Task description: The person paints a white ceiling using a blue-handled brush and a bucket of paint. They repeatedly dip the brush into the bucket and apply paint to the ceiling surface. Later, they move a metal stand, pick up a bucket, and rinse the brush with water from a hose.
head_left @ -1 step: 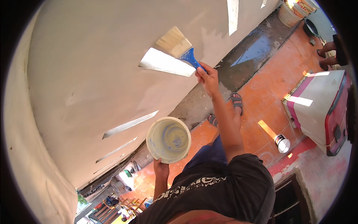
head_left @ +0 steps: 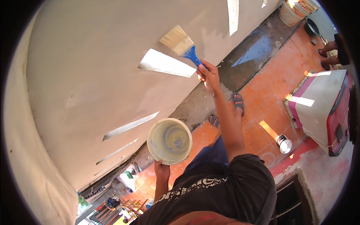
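Observation:
My right hand (head_left: 208, 77) is closed round the blue handle of a wide paintbrush (head_left: 179, 40). Its pale bristles point up and left against the beige wall (head_left: 93, 48); whether they press on it I cannot tell. Lower down, my left hand (head_left: 162, 170) grips the rim of a cream plastic bucket (head_left: 170, 140), with the thumb over the edge. The bucket's mouth faces me, and blue-grey smears mark its inner bottom.
A wet grey strip (head_left: 243, 63) runs along the wall's foot beside orange floor tiles (head_left: 258, 108). To the right stand a large white and pink box (head_left: 318, 101) and a small paint can (head_left: 284, 144). Stacked buckets (head_left: 292, 15) and another person's legs (head_left: 330, 54) are at the far right.
The paintbrush and my right hand have shifted very slightly, with the bristles a little further up and right. My left hand and the bucket look almost still.

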The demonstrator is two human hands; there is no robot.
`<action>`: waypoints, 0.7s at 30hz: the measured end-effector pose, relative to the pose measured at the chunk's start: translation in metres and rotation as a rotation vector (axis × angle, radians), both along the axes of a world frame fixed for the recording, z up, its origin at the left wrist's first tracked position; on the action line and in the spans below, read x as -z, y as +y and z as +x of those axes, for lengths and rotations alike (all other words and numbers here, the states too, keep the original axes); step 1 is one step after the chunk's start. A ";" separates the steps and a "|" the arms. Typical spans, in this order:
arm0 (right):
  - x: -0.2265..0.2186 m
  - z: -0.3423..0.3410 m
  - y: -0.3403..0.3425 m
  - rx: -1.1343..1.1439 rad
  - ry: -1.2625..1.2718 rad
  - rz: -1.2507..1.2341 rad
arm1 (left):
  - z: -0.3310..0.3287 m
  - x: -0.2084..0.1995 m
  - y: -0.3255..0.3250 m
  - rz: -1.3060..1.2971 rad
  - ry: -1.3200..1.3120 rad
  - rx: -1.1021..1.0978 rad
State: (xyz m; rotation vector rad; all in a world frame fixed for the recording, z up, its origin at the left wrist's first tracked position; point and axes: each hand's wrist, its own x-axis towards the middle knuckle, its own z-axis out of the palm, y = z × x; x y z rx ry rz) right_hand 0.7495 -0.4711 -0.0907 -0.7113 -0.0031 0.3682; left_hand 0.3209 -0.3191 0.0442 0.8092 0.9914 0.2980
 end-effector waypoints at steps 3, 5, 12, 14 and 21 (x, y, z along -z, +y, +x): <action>0.087 0.036 -0.006 -0.104 0.151 -0.072 | 0.006 0.005 -0.001 -0.009 0.082 -0.016; 0.155 0.043 -0.018 -0.113 0.266 -0.131 | 0.014 0.010 -0.001 -0.024 0.064 0.006; 0.207 0.058 -0.048 -0.123 0.484 -0.787 | 0.029 0.011 -0.013 -0.037 0.092 -0.017; 0.144 0.086 -0.049 -0.092 0.433 -0.648 | 0.036 0.010 -0.015 -0.027 0.092 -0.008; -0.090 0.093 -0.114 0.008 -0.006 -0.046 | 0.063 0.007 -0.030 -0.037 0.051 0.005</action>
